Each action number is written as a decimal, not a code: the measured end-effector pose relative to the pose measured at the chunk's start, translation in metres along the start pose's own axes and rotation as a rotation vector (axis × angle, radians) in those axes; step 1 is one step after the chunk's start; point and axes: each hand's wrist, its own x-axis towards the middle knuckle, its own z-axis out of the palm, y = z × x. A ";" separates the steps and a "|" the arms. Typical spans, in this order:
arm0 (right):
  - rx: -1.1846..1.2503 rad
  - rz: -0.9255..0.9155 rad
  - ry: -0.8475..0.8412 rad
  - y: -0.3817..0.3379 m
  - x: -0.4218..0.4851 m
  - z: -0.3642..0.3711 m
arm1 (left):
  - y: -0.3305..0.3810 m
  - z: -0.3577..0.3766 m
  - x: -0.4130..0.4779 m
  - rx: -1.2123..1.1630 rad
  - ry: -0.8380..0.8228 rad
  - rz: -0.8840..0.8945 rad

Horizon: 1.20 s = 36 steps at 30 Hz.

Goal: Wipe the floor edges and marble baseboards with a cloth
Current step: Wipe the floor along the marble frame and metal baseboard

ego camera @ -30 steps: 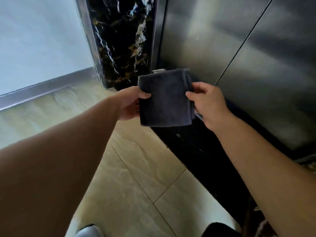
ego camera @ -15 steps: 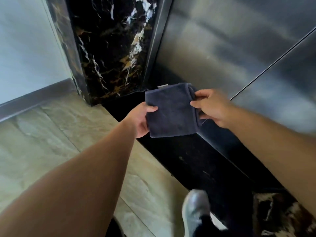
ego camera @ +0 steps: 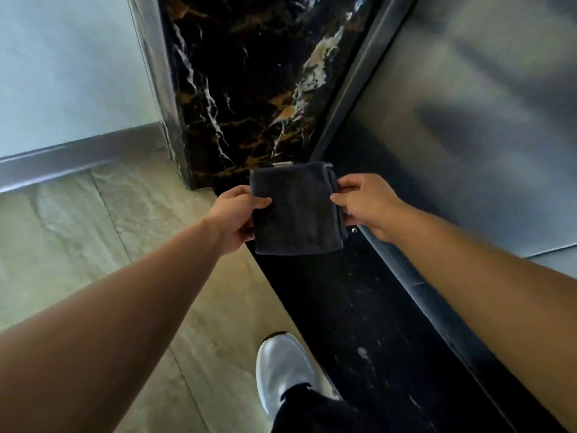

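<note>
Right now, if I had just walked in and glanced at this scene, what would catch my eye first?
Most likely the folded dark grey cloth held up in mid-frame, pinched on one side by the left hand and on the other by the right hand. Behind it rises a black marble panel veined in gold and white, with brushed metal doors to its right. Below, a white shoe stands where beige floor tiles meet a black stone strip.

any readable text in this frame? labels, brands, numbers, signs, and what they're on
None readable.
Cloth, held by left hand and right hand: a small white tag sticks out at its top edge; too small to tell if it carries print.
White shoe: no logo or lettering visible.
Marble panel and metal doors: only veins and reflections, no signs or numbers.
</note>
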 end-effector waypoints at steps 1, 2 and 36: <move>0.004 0.007 0.006 0.006 0.025 0.007 | -0.001 -0.002 0.019 0.010 0.042 0.002; -0.016 0.011 0.034 0.014 0.047 0.014 | -0.001 -0.002 0.032 0.035 0.086 -0.002; -1.175 -0.423 -0.072 0.118 0.192 0.082 | -0.120 -0.164 0.048 1.393 0.739 0.196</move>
